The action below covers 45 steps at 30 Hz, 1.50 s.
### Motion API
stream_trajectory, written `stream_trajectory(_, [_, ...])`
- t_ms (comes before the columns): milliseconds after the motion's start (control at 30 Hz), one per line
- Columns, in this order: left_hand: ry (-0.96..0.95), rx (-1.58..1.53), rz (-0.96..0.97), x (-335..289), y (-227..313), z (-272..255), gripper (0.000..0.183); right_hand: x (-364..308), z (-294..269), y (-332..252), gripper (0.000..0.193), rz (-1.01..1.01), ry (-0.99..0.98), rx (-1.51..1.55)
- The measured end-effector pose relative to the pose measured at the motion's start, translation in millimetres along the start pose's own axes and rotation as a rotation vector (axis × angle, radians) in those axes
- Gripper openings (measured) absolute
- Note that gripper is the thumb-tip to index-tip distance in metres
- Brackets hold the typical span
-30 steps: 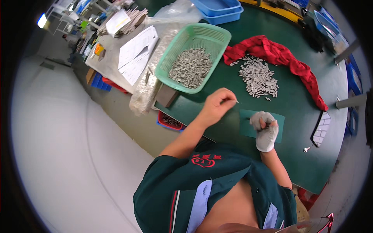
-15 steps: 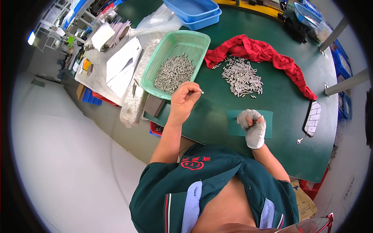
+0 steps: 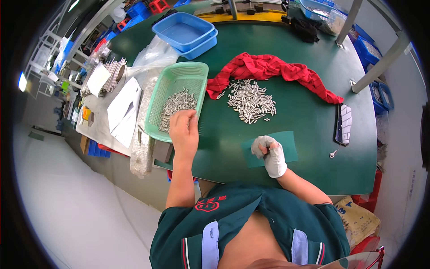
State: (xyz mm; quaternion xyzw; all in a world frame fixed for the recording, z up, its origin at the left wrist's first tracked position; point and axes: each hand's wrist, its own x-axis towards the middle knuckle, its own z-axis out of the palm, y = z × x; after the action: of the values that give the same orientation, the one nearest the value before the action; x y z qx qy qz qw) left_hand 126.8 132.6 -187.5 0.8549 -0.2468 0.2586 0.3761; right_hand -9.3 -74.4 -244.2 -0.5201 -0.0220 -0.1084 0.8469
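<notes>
My bare left hand (image 3: 184, 134) is over the near right part of a light green plastic basket (image 3: 154, 96). Its fingers are bent and close together, hiding whatever they may hold. Small silvery metal pins (image 3: 179, 102) lie heaped in that basket, just beyond the fingertips. Wearing a pale glove with bare fingertips, my right hand (image 3: 271, 157) is curled closed above a green mat (image 3: 286, 142); anything inside it is hidden. A loose pile of similar pins (image 3: 251, 102) lies on the dark green table, beyond my right hand.
A red checked cloth (image 3: 286, 69) curves behind the pile. At the right lies a phone (image 3: 344, 125) with a ring strap. Stacked blue trays (image 3: 186, 33) stand beyond the basket; white paper sheets (image 3: 124, 110) and bubble wrap (image 3: 142, 154) are left of it. Metal posts (image 3: 380, 67) rise at the right.
My left hand has gone from beside the basket, where it pinched a small pin, to over the basket's near right part. My right hand stays curled over the mat. The whole view has shifted.
</notes>
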Motion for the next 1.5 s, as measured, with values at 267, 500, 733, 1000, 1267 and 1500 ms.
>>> stream_trajectory(267, [-0.405, -0.209, 0.043, -14.0, 17.2, 62.3, 0.009, -2.6, -3.7, 1.5, 0.064, 0.002, -0.076, -0.096])
stream_trajectory(500, [-0.536, -0.218, 0.089, -21.3, 17.2, 89.4, 0.011, -5.9, -6.1, 1.3, 0.064, -0.040, -0.175, -0.251])
stream_trajectory(733, [-0.542, -0.080, 0.144, -20.7, 17.9, 103.8, 0.016, -7.9, -7.7, 1.7, 0.063, -0.031, -0.180, -0.237])
stream_trajectory(1000, [-0.553, -0.096, 0.178, -22.0, 16.7, 104.5, 0.014, -6.8, -8.1, 1.1, 0.057, -0.027, -0.168, -0.198])
stream_trajectory(1267, [-0.570, -0.116, 0.108, -21.7, 14.7, 101.3, 0.013, -5.1, -8.5, -2.5, 0.051, -0.022, -0.173, -0.179])
stream_trajectory(1500, [-0.532, -0.042, 0.207, -23.1, 14.6, 108.7, 0.009, -5.1, -7.9, -2.9, 0.048, 0.008, -0.165, -0.173])
